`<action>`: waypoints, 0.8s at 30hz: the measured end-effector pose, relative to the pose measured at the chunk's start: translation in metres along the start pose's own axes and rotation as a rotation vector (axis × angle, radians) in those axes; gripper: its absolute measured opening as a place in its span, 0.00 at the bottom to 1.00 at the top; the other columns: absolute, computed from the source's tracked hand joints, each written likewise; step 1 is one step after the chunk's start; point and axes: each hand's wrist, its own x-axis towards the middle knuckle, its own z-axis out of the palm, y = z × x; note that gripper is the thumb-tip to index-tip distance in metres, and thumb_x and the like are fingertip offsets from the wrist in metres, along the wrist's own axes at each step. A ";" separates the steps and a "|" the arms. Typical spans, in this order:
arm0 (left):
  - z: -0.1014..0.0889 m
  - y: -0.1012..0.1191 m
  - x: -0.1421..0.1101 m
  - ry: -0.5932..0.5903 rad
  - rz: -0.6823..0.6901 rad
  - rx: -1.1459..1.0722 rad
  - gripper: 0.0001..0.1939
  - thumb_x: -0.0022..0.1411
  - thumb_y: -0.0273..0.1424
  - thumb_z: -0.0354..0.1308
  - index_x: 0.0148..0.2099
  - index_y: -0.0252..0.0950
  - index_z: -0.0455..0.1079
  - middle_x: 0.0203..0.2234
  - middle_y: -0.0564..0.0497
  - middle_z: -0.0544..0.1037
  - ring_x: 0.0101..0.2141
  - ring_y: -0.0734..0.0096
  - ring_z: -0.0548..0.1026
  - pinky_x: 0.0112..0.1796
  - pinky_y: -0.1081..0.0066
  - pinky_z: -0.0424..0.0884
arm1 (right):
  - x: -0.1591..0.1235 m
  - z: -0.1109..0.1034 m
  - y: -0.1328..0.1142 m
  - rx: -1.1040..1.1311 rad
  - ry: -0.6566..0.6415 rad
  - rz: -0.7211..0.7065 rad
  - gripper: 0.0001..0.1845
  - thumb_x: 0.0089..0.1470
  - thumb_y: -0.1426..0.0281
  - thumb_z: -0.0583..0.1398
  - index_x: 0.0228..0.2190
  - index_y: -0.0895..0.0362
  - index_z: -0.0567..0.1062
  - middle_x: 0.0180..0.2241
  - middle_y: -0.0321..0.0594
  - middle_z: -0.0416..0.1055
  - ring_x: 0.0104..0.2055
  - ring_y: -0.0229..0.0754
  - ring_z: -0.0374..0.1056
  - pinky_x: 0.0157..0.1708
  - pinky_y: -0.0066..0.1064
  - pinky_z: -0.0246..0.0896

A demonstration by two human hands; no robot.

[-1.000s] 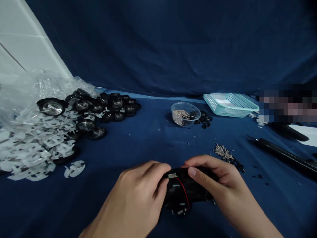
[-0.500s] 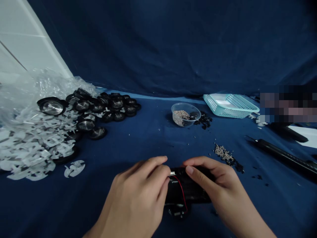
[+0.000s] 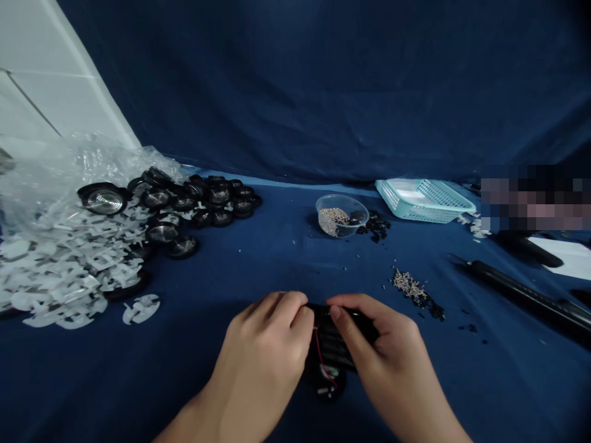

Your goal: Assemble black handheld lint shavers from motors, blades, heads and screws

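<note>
A black plastic housing (image 3: pixel 339 347) with long ridges lies between my two hands, low in the middle of the view. A thin red wire (image 3: pixel 319 351) runs down its left side to a round black part (image 3: pixel 330 389) beneath it. My left hand (image 3: pixel 272 347) is closed at the housing's left end, and its curled fingertips are partly hidden. My right hand (image 3: pixel 383 344) grips the far right edge between thumb and forefinger.
White plastic pieces (image 3: pixel 69 271) and black round parts with mesh faces (image 3: pixel 219 197) are heaped at left. Behind are a clear bowl of screws (image 3: pixel 341 231) and a turquoise basket (image 3: pixel 429 213). Loose screws (image 3: pixel 409 286) and a black electric screwdriver (image 3: pixel 517 292) lie at right.
My left fingers have closed in at the housing's left end, and the small silvery piece beside them is now out of sight. My right hand and the housing have shifted slightly left.
</note>
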 end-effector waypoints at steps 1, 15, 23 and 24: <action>0.002 0.000 0.000 0.009 -0.001 0.003 0.09 0.56 0.18 0.54 0.29 0.34 0.71 0.32 0.50 0.79 0.29 0.65 0.79 0.29 0.62 0.81 | 0.000 0.001 0.000 -0.022 0.016 -0.030 0.10 0.57 0.63 0.58 0.35 0.50 0.79 0.30 0.33 0.76 0.30 0.36 0.71 0.30 0.24 0.66; 0.004 0.004 0.002 0.073 0.097 0.131 0.12 0.59 0.22 0.53 0.44 0.30 0.74 0.32 0.45 0.82 0.36 0.58 0.81 0.41 0.54 0.80 | -0.006 0.003 -0.001 -0.076 0.080 -0.204 0.09 0.58 0.71 0.56 0.36 0.51 0.78 0.33 0.33 0.78 0.32 0.35 0.73 0.33 0.23 0.68; 0.010 0.006 0.011 -0.152 0.098 0.157 0.18 0.50 0.17 0.51 0.43 0.27 0.73 0.32 0.42 0.81 0.35 0.56 0.80 0.41 0.52 0.78 | -0.003 0.006 -0.007 -0.105 0.087 -0.181 0.12 0.58 0.71 0.54 0.36 0.55 0.78 0.34 0.39 0.77 0.33 0.41 0.74 0.34 0.29 0.68; 0.008 0.006 0.014 -0.211 0.093 0.147 0.19 0.49 0.17 0.51 0.43 0.28 0.73 0.32 0.42 0.80 0.35 0.57 0.80 0.42 0.52 0.77 | -0.002 0.006 -0.007 -0.104 0.085 -0.174 0.12 0.58 0.71 0.54 0.36 0.56 0.78 0.35 0.40 0.77 0.34 0.42 0.74 0.35 0.30 0.67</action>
